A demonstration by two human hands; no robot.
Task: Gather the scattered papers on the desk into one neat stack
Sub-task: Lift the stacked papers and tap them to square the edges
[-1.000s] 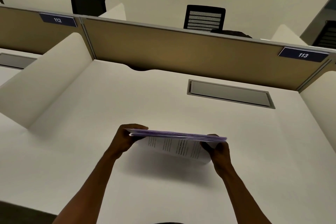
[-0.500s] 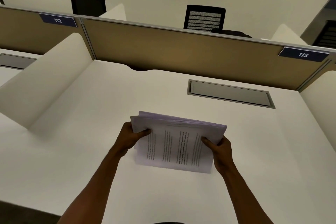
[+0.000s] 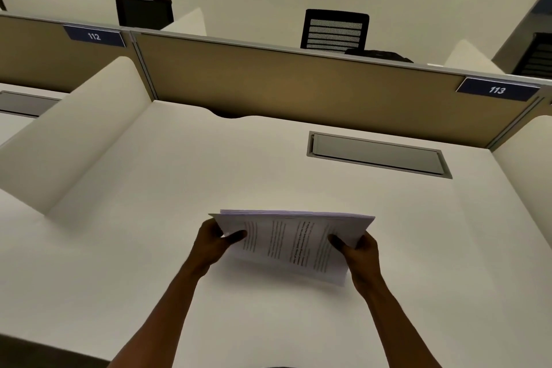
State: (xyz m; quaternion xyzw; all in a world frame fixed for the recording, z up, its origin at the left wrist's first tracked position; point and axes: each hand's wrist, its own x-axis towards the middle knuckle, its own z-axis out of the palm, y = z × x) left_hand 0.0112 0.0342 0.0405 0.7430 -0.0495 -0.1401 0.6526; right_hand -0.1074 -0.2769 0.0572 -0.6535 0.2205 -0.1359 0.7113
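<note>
papers (image 3: pixel 294 243) thin printed stack, tilted | L hand (image 3: pixel 212 240) + R hand (image 3: pixel 360 254) clamped on edges | desk (image 3: pixel 179 182) smooth white

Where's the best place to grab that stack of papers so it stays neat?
By its two short side edges, one hand from each side, as now: the left hand and right hand pinch the paper stack, thumbs on top. It is wide, thin and floppy, so holding both ends likely keeps the sheets aligned.
</note>
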